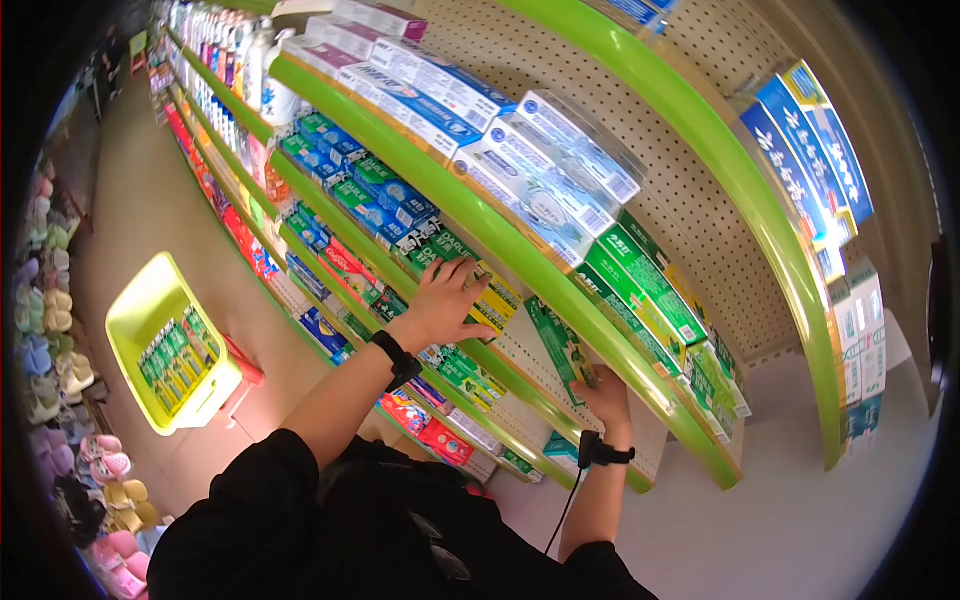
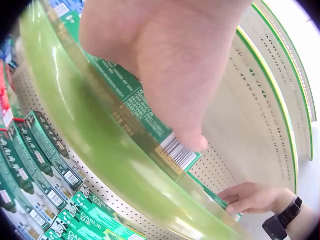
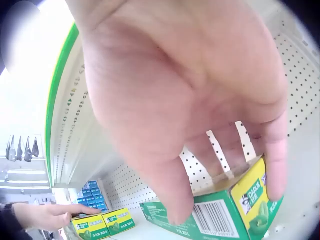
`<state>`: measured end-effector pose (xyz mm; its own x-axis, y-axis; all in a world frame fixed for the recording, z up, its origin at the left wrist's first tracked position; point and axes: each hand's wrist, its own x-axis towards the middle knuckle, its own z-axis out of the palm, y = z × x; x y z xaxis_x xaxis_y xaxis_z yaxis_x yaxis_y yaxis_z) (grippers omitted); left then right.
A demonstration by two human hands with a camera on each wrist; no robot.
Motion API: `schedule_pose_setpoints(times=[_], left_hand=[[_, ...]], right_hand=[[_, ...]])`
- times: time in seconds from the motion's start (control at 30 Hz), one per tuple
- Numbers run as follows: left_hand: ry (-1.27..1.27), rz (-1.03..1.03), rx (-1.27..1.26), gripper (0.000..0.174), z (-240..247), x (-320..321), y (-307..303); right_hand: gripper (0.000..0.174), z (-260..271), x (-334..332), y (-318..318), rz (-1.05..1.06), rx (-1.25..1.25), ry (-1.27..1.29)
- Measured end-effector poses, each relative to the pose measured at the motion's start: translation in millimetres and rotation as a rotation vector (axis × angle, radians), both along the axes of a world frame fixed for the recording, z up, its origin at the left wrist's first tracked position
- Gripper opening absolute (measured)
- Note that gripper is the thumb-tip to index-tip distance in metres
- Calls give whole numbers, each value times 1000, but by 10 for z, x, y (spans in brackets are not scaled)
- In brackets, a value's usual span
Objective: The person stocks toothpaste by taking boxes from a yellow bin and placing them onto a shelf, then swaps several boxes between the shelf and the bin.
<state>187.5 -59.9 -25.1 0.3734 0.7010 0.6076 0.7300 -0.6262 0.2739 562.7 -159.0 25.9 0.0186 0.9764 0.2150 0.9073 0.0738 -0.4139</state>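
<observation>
In the head view my left hand (image 1: 440, 305) lies on green and yellow toothpaste boxes (image 1: 497, 300) on a middle shelf, fingers spread. The left wrist view shows its thumb by the barcode end of a green box (image 2: 178, 152). Farther right on that shelf, my right hand (image 1: 606, 400) grips the end of a long green box (image 1: 553, 340) lying at an angle. Thumb and fingers stand on opposite sides of this green and yellow box (image 3: 220, 220) in the right wrist view, where my left hand (image 3: 42, 215) rests on two boxes (image 3: 105, 225).
A yellow-green basket (image 1: 160, 290) holding several green and yellow boxes stands on the floor at left. Green-edged shelves (image 1: 640, 60) with toothpaste boxes rise above my hands, and more stocked shelves lie below. Slippers (image 1: 60, 340) line the far left.
</observation>
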Motion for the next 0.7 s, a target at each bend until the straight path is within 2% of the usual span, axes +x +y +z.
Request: schedule_pose_setpoints(times=[0.03, 0.07, 0.1, 0.17, 0.3, 0.33, 0.37, 0.43, 0.47, 0.5, 0.57, 0.7], left_hand=[[-17, 16, -9, 92, -13, 8, 5], [-24, 13, -6, 92, -29, 13, 15], [-28, 11, -6, 93, -53, 12, 11], [-46, 21, -25, 94, -74, 7, -1], [-71, 1, -53, 96, -73, -4, -2], [-58, -4, -97, 96, -52, -4, -3], [-57, 20, -99, 96, -38, -15, -11], [-39, 3, -131, 97, -23, -3, -16], [-42, 19, -127, 97, -17, 1, -14], [-29, 22, -136, 97, -13, 7, -19], [-15, 31, -147, 98, -19, 3, -11], [-23, 22, -133, 97, -5, 1, -29]], right_hand=[[71, 12, -9, 118, 78, -72, 66], [77, -15, 15, 264, 78, -124, -73], [77, -34, 8, 416, 97, -138, -88], [79, -96, -64, 749, 236, -116, 169], [80, -290, -61, 1521, 268, -144, 310], [77, 119, -462, 1432, 215, -431, 611], [77, 99, -576, 1577, 237, -442, 608], [69, -37, -650, 1870, 443, -628, 859], [65, -157, -692, 1998, 453, -570, 789], [65, -110, -755, 2055, 467, -573, 782], [64, -34, -866, 2162, 489, -626, 602], [62, -114, -1090, 2236, 471, -513, 565]])
